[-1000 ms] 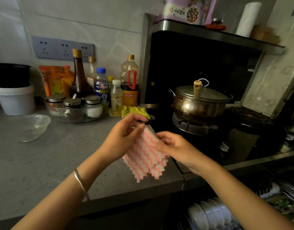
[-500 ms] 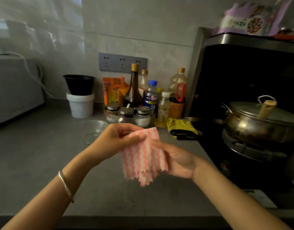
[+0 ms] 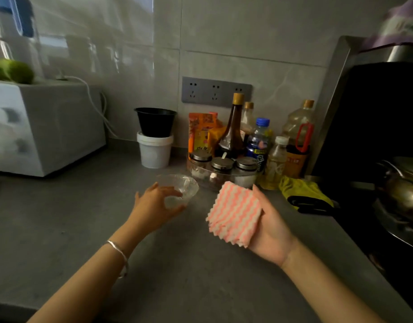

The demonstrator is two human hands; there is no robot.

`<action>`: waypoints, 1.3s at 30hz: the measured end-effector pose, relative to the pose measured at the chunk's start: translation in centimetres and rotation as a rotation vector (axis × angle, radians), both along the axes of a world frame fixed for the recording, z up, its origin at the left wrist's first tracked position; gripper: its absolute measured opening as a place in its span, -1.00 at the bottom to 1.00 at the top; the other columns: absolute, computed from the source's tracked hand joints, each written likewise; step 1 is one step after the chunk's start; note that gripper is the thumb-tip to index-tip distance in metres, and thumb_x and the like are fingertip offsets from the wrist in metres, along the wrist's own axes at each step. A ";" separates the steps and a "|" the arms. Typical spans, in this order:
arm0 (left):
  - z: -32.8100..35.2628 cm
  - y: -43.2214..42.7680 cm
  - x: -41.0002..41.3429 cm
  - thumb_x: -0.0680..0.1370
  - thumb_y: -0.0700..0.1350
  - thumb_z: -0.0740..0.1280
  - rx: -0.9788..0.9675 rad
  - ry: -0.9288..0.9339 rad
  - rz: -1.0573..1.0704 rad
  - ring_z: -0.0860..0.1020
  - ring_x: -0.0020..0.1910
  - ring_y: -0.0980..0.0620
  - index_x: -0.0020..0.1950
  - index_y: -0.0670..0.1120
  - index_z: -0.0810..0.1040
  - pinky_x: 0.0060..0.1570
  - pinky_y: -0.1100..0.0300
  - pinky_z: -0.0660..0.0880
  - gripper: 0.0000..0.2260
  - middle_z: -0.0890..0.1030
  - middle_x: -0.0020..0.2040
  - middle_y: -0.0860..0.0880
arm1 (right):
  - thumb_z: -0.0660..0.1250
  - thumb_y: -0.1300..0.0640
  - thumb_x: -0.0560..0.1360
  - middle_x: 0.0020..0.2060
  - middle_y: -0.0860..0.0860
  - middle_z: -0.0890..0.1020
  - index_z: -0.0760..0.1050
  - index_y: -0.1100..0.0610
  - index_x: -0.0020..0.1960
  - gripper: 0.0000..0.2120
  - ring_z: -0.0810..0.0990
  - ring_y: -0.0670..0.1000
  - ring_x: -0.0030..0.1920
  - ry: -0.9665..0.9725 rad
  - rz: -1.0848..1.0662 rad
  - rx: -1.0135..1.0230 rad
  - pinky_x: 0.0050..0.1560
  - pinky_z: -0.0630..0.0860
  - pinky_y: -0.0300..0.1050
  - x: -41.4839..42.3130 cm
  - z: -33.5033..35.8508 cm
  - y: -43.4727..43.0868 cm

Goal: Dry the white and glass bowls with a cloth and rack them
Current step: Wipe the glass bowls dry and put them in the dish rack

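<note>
A small clear glass bowl [image 3: 181, 190] stands upright on the grey counter [image 3: 84, 229], just in front of the jar tray. My left hand [image 3: 154, 205] reaches it from the near left: the thumb lies across its near wall and the fingers curl at its left side. My right hand [image 3: 268, 227] is palm up to the right of the bowl and holds a folded pink-and-white striped cloth [image 3: 235, 216]. The cloth lies over the fingers, and the thumb runs along its right edge.
Behind the bowl sit a tray of lidded jars [image 3: 222, 166] and several bottles [image 3: 232, 134]. A black bowl stacked on a white tub [image 3: 154, 155] stands at the wall. A white appliance [image 3: 44, 127] is on the left; a yellow cloth [image 3: 303, 192] and a stove pot [image 3: 401, 190] are on the right.
My left hand let go of the cloth and moved forward and left to the glass bowl. The right hand now holds the cloth alone. The view swung left, away from the stove.
</note>
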State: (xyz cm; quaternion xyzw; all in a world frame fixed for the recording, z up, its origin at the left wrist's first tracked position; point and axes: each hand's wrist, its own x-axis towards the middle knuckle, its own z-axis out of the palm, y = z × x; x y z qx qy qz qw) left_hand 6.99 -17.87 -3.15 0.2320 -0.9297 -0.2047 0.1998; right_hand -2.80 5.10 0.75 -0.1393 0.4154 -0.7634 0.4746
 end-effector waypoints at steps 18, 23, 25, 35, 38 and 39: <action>4.3 6.8 2.4 0.41 0.10 0.33 0.381 0.482 -0.348 0.61 -0.04 0.27 -0.08 0.08 0.65 -0.03 0.42 0.50 -0.81 0.69 -0.10 0.18 | 0.55 -0.18 0.19 0.12 0.17 0.64 0.50 0.14 0.23 -0.28 0.65 0.13 0.07 0.056 -0.255 -0.115 -0.04 0.59 0.10 0.4 0.9 5.9; 7.5 12.7 2.6 0.36 0.07 0.31 0.868 0.518 -0.425 0.62 0.00 0.18 -0.09 -0.03 0.65 0.09 0.10 0.51 -0.74 0.70 -0.08 0.10 | 0.12 -0.21 0.49 0.18 0.08 0.62 0.50 0.06 0.29 -0.47 0.64 0.04 0.11 0.165 -0.433 -0.168 -0.03 0.60 0.02 0.6 2.7 10.0; 7.9 14.6 2.3 0.36 0.07 0.31 0.931 0.499 -0.461 0.62 0.02 0.16 -0.08 -0.06 0.65 0.14 0.02 0.50 -0.73 0.70 -0.08 0.07 | 0.10 -0.21 0.50 0.17 0.05 0.63 0.54 0.02 0.28 -0.49 0.63 0.01 0.13 0.217 -0.480 -0.200 0.01 0.61 -0.01 1.0 3.3 11.3; 6.4 21.3 0.5 0.41 0.04 0.31 1.227 0.462 -0.517 0.58 0.07 0.11 -0.10 0.00 0.63 0.25 -0.15 0.44 -0.82 0.66 -0.14 0.07 | 0.12 -0.29 0.51 0.40 -0.16 0.40 0.32 -0.02 0.43 -0.42 0.33 -0.20 0.40 0.983 -0.727 -0.073 0.42 0.29 -0.11 2.4 3.8 14.2; 6.3 22.3 0.1 0.43 0.06 0.30 1.213 0.471 -0.525 0.59 -0.03 0.21 -0.14 0.03 0.62 0.16 -0.03 0.43 -0.84 0.64 -0.17 0.11 | -0.02 -0.41 0.48 0.46 -0.26 0.25 0.17 -0.11 0.48 -0.34 0.20 -0.28 0.44 1.184 -0.590 0.025 0.43 0.23 -0.25 3.1 3.1 13.8; 6.3 22.5 0.1 0.44 0.05 0.29 1.205 0.490 -0.532 0.59 -0.09 0.23 -0.13 0.02 0.61 0.10 0.04 0.43 -0.84 0.63 -0.18 0.11 | -0.02 -0.50 0.41 0.46 -0.28 0.23 0.14 -0.14 0.48 -0.25 0.17 -0.30 0.44 1.168 -0.557 0.026 0.42 0.21 -0.30 3.2 3.0 13.7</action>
